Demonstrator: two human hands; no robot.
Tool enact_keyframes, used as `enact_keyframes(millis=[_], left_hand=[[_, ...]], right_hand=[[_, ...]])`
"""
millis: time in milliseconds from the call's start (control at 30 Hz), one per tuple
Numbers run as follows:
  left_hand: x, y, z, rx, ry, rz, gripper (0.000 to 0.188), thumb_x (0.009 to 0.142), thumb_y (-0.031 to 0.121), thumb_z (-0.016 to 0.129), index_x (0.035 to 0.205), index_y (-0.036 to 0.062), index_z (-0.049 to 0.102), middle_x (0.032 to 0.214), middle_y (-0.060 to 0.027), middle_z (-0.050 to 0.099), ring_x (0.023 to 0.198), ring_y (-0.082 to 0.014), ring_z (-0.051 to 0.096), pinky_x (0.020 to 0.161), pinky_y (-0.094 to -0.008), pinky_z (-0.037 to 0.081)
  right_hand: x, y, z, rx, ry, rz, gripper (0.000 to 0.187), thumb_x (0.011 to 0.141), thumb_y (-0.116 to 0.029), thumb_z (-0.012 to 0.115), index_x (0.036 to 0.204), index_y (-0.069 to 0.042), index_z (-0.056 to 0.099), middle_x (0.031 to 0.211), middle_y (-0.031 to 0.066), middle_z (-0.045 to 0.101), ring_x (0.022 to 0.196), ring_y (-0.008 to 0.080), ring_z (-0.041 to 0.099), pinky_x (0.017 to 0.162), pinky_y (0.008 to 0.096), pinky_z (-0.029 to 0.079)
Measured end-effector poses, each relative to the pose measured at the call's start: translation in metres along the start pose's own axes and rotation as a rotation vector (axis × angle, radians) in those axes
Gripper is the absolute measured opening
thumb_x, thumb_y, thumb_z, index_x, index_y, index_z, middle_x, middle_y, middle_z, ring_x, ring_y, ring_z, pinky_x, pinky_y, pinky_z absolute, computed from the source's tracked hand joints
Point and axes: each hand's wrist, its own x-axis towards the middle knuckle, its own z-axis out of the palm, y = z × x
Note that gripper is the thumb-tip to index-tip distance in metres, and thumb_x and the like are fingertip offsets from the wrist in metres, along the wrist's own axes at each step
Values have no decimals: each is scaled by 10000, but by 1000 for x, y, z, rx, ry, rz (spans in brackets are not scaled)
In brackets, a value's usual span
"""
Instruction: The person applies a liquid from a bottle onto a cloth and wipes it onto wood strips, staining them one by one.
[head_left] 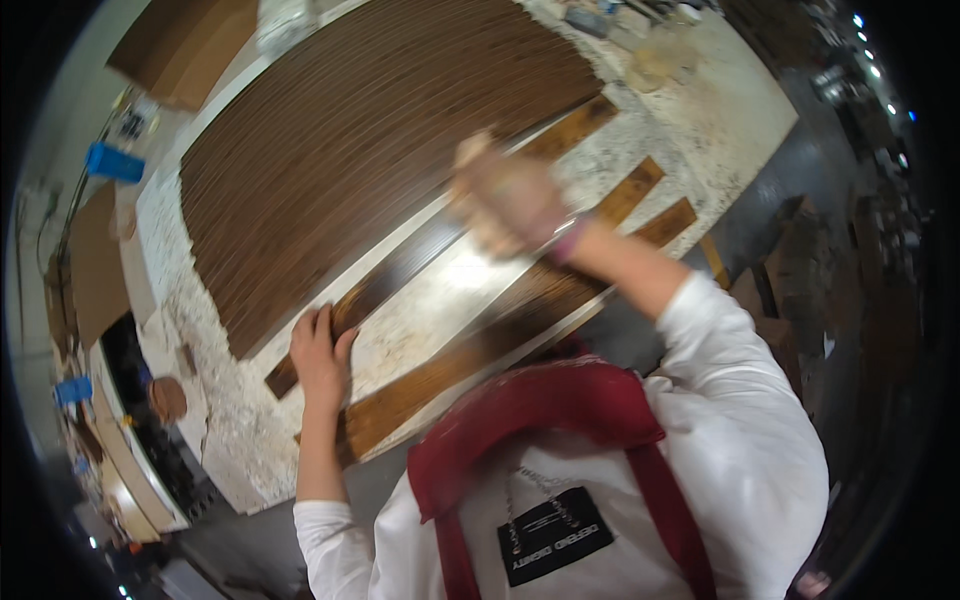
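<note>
A broad, pale worktable [735, 115] with worn, stained patches slants across an indoor room. At far left stands a pale, blurry wall [60, 150]. Smooth grey floor [775, 172] shows to the right, dimming into shadowy clutter. Small bright lights [866, 38] dot the dark upper right; glare whitens the tabletop's middle.

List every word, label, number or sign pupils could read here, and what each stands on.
Black rectangular patch on the white top: one line of pale capitals, upside down in this view; wording not copied here.
Same patch: finer print, too small to read.
Wooden strips: no lettering that I can make out.
</note>
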Motion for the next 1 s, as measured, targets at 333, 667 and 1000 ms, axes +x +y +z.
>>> enact_keyframes(millis=[333, 667, 1000], left_hand=[[6, -9, -6, -118, -81, 66, 515, 838, 245, 690, 1289, 48, 537, 1294, -179, 480, 1188, -377, 442, 1011, -459, 356], [-93, -132, -47, -251, -8, -327, 509, 719, 74, 758, 1208, 66, 616, 1270, -124, 530, 1169, -313, 510, 995, -386, 422], [-89, -123, -35, -670, 159, -459, 1093, 646, 37, 823, 1536, 149, 198, 1184, -38, 606, 1049, -172, 570, 839, -302, 439]], right_hand=[[19, 172, -184, -198, 357, 520, 316, 1005, -308, 391, 942, -77, 597, 823, 113, 604, 736, 242, 604, 700, 419, 537], [12, 175, -110, -468, 170, 70, 275, 903, -140, 536, 1161, -83, 614, 1068, 103, 654, 960, 272, 637, 837, 361, 508], [40, -148, 291, -452, -399, -705, 60, 776, -107, 616, 786, -85, 670, 793, 141, 640, 737, 301, 647, 626, 434, 513]])
